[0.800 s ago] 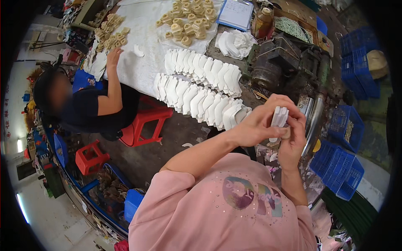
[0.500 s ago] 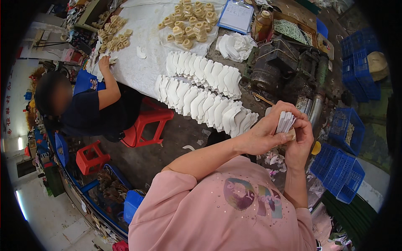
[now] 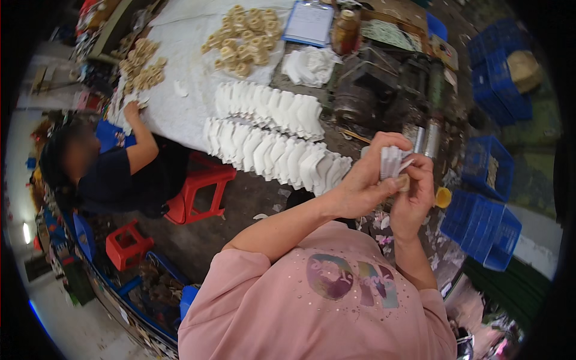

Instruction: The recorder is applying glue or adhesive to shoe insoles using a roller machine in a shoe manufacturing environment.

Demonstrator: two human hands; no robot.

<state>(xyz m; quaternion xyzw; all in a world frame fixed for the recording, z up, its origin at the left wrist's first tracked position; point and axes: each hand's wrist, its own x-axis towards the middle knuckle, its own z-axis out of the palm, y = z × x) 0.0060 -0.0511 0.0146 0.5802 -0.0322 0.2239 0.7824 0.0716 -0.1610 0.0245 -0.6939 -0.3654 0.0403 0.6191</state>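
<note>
Small stack of thin white pieces [image 3: 393,162], upright, edges fanned, pinched between both hands.

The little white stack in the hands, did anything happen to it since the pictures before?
Not much. Both hands, left hand and right hand, still pinch the small stack of white pieces together, and they slid a little down and to the right in the picture. Nothing was let go. The rows of white pieces on the table and the seated co-worker on the red stool stayed put.
</note>
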